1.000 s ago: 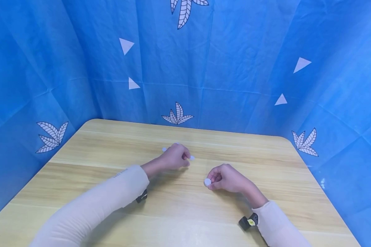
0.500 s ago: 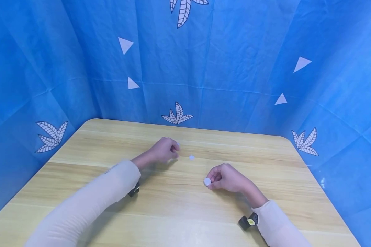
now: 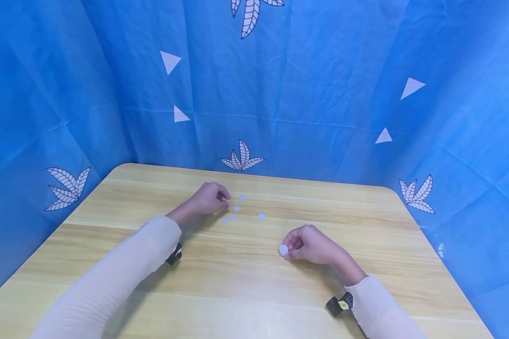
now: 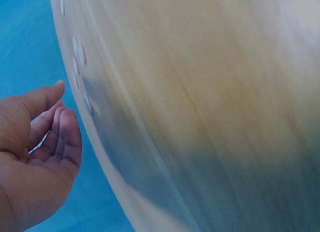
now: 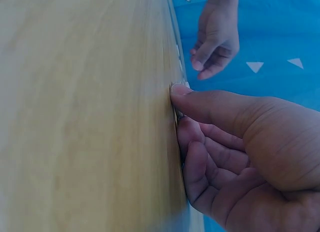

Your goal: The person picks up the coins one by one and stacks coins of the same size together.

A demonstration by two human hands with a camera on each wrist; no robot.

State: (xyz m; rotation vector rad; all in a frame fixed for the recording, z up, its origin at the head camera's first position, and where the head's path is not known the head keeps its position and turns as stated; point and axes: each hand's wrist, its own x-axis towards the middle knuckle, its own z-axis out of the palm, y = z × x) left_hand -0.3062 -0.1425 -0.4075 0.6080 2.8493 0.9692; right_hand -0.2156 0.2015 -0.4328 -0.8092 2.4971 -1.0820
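My right hand [image 3: 311,245] pinches a small white round disc [image 3: 283,250] between thumb and fingers, low at the tabletop; its edge looks thick. In the right wrist view the thumb and fingers largely hide this disc. Farther back and to the left, my left hand [image 3: 208,197] hovers over the table with loosely bent fingers. The left wrist view shows a gap between its thumb and fingers, with nothing held. Several similar white discs [image 3: 236,208] lie scattered just right of the left hand. One of them, a white disc [image 3: 261,216], lies apart, between the two hands.
The wooden table [image 3: 220,292] has rounded far corners. A blue curtain [image 3: 314,84] with white leaves and triangles hangs behind it and on both sides. Each forearm wears a pale sleeve [image 3: 123,278] and a black wrist device [image 3: 339,305].
My left hand has drawn back to the left, away from the single disc, and more discs have come into sight beside it. The right hand has stayed in place on its disc.
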